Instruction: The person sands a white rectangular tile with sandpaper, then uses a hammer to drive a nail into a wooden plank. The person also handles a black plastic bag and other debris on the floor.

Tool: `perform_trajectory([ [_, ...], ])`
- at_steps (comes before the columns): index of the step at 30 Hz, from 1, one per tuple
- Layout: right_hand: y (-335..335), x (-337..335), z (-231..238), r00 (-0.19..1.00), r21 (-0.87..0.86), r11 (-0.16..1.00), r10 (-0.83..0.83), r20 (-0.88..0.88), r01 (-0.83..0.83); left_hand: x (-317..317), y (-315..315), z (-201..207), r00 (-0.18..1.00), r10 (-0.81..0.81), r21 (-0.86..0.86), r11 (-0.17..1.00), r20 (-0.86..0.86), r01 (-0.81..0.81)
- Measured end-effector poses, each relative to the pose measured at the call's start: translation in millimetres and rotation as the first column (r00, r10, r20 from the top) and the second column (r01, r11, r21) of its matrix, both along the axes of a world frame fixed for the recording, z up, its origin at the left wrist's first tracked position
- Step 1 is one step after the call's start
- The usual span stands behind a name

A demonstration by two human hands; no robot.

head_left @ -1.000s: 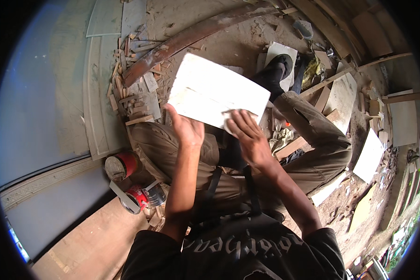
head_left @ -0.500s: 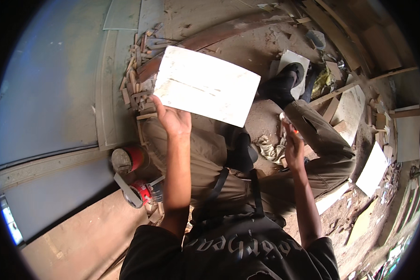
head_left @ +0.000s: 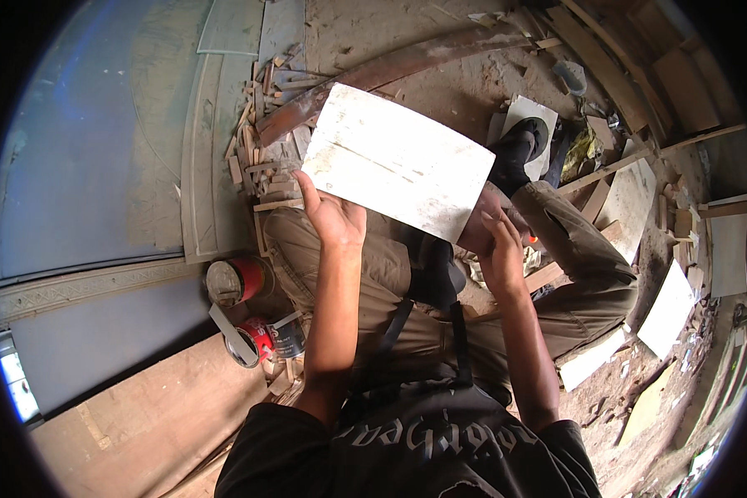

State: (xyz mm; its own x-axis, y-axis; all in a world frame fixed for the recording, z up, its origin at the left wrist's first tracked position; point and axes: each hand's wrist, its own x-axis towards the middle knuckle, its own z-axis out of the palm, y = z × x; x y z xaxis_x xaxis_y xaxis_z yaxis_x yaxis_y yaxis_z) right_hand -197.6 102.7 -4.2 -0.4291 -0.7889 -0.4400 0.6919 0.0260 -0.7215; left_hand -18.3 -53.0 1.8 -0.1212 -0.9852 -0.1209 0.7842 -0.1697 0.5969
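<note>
A white rectangular board (head_left: 398,162) with smudges and a dark streak is held up in front of me, tilted down to the right. My left hand (head_left: 332,214) supports it from beneath at its lower left, with the thumb along the edge. Beside the board's lower right corner, my right hand (head_left: 504,253) is closed round a flat, scraper-like tool (head_left: 480,226). Its brownish flat face meets or overlaps the board's edge, and an orange spot shows beyond the fingers. Whether it touches the board I cannot tell.
At my left stand an open red can (head_left: 247,279), a smaller red can (head_left: 261,339) with a flat strip across it, and a dark can (head_left: 289,336). Wood offcuts (head_left: 245,158) pile up by the blue-grey panel (head_left: 83,166). More white boards (head_left: 668,311) lie at right.
The board has shifted right and turned a little clockwise with my left hand. My right hand has come leftward to the board's corner, and its tool now shows a broad flat face.
</note>
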Motion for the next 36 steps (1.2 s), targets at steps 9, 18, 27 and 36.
perform_trajectory([
  [9, -6, 17, -9, 0.995, -0.072, 0.996, 0.042, -0.091, -0.049, -15, 28, -17, 0.981, -0.193, 0.091, 0.977, -0.017, 0.193],
  [18, 28, 0, -30, 0.69, -0.011, 0.982, -0.141, -0.71, 0.189, -10, 36, -23, 0.973, -0.222, 0.125, 0.965, -0.068, 0.229],
  [27, 31, 29, 9, -0.261, 0.296, 0.825, 0.188, -0.947, -0.482, -10, 52, -16, 0.938, -0.338, 0.037, 0.939, -0.078, 0.342],
  [36, 15, 21, 22, -0.327, 0.341, 0.851, 0.216, -0.92, -0.398, -14, 69, -18, 0.858, -0.441, 0.043, 0.883, -0.263, 0.467],
])
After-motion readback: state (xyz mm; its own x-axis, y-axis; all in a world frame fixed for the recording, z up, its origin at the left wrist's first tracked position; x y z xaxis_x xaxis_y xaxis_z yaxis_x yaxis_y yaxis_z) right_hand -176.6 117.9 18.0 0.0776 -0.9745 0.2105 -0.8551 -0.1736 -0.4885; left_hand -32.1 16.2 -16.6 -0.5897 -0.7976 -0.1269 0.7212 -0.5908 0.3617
